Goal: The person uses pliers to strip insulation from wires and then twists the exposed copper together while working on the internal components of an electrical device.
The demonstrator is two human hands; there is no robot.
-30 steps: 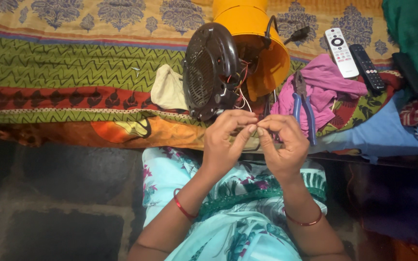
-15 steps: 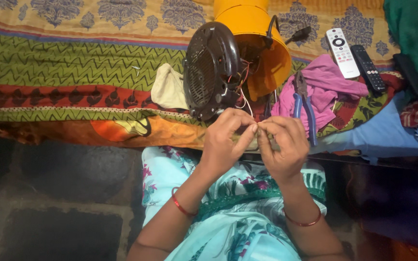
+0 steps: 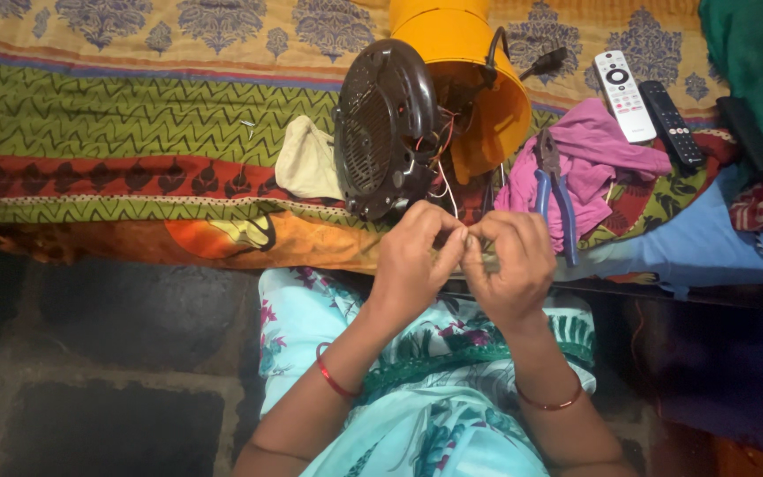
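My left hand (image 3: 414, 259) and my right hand (image 3: 507, 264) meet fingertip to fingertip at the bed's edge, both pinching a small greenish part (image 3: 484, 261) with thin wires. A white wire (image 3: 446, 190) runs up from my fingers to the dark round vented cover (image 3: 383, 128), which leans against an orange cylindrical housing (image 3: 468, 75) lying on its side. Red and white wires show in the gap between cover and housing. The part in my fingers is mostly hidden.
Blue-handled pliers (image 3: 555, 192) lie on a pink cloth (image 3: 595, 159) just right of my hands. A cream cloth (image 3: 305, 162) sits left of the cover. A white remote (image 3: 620, 82) and a black remote (image 3: 671, 123) lie farther right on the patterned bedspread (image 3: 134, 124).
My hands have closed in a little tighter on the small part and shifted slightly. The cover, housing and pliers have not moved.
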